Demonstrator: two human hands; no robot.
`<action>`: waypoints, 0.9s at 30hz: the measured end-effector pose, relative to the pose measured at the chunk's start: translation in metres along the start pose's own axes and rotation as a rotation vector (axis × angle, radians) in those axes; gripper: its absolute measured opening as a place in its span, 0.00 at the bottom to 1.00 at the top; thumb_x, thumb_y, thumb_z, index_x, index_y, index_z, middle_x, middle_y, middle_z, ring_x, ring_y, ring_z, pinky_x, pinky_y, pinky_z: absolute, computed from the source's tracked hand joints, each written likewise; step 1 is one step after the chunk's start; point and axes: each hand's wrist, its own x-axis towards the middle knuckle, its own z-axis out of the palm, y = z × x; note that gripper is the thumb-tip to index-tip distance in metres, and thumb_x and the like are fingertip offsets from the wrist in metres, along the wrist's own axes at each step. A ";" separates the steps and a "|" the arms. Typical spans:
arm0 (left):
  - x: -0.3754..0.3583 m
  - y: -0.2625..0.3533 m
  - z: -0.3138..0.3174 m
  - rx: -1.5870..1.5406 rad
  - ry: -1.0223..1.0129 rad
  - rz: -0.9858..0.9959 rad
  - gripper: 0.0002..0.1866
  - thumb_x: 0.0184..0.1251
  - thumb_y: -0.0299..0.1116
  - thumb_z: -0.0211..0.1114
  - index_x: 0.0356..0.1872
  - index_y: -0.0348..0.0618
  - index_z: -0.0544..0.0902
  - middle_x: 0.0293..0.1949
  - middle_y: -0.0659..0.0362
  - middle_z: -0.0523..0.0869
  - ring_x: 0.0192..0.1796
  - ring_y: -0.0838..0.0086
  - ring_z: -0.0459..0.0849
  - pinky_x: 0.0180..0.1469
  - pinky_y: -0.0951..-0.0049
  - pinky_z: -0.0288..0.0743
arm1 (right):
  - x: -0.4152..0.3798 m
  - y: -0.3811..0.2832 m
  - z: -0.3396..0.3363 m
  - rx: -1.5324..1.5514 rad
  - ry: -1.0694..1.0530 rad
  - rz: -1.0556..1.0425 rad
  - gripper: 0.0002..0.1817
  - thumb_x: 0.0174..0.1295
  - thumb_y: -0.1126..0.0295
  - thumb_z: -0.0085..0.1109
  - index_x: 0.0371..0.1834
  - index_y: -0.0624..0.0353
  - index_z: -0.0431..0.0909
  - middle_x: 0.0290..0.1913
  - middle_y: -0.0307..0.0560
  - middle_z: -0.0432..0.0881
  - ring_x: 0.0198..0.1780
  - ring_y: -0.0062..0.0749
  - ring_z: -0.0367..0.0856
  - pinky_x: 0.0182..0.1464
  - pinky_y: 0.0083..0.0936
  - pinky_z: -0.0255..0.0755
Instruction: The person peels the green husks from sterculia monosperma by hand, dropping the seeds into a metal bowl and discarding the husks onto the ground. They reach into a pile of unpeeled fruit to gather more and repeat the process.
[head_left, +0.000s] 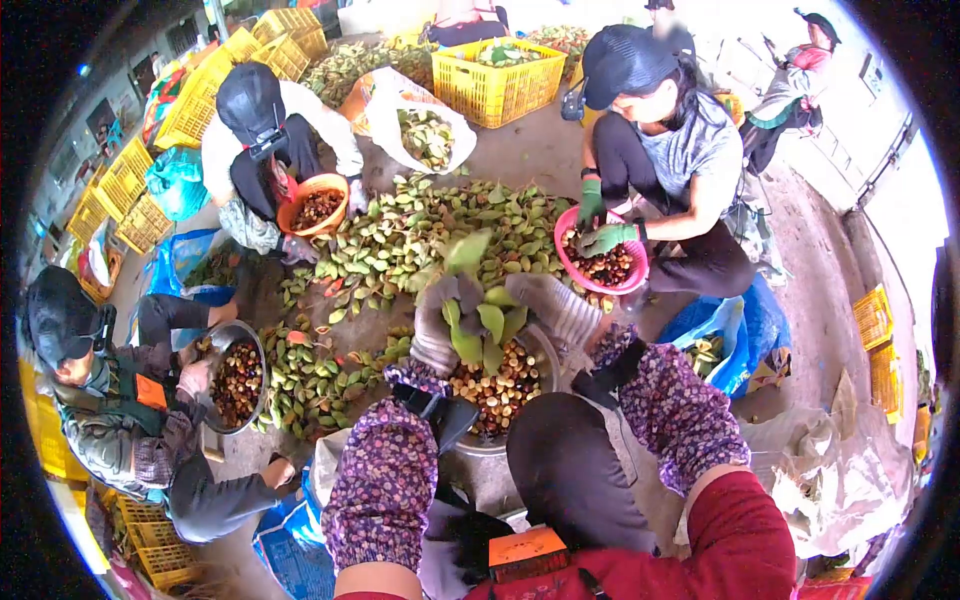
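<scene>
Gloved left hand (436, 335) and right hand (552, 305) both grip green husks (478, 325) over nut bowl (545, 350); keep them clamped so none drops among the nuts (500, 385)

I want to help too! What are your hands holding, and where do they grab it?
Both gloved hands, left hand and right hand, hold a bunch of green husks between them, gripped from its two sides, over the bowl of brown nuts.

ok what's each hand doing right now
left hand: closed on the bunch of green leafy pods
right hand: on the same bunch, grip cannot be told
</scene>
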 end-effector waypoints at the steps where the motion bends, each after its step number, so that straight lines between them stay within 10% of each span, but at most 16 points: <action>1: -0.001 0.001 0.000 0.019 -0.005 -0.028 0.12 0.61 0.43 0.58 0.27 0.46 0.71 0.25 0.64 0.70 0.22 0.77 0.68 0.23 0.78 0.65 | -0.002 -0.002 0.001 0.047 -0.013 0.000 0.17 0.67 0.65 0.48 0.51 0.67 0.71 0.43 0.42 0.80 0.46 0.24 0.76 0.50 0.25 0.70; 12: -0.006 0.007 0.009 0.754 -0.033 0.166 0.21 0.68 0.45 0.54 0.22 0.38 0.78 0.19 0.61 0.79 0.21 0.79 0.74 0.26 0.78 0.67 | -0.022 -0.028 0.019 -0.709 0.183 -0.321 0.16 0.56 0.68 0.60 0.43 0.67 0.75 0.35 0.59 0.81 0.39 0.41 0.81 0.42 0.32 0.73; 27: -0.024 0.015 0.023 1.140 -0.102 0.313 0.09 0.63 0.31 0.59 0.30 0.35 0.82 0.20 0.60 0.82 0.23 0.80 0.76 0.27 0.77 0.69 | -0.003 -0.019 0.012 -0.127 0.173 -0.146 0.13 0.66 0.72 0.51 0.51 0.67 0.69 0.40 0.44 0.78 0.43 0.24 0.74 0.46 0.19 0.70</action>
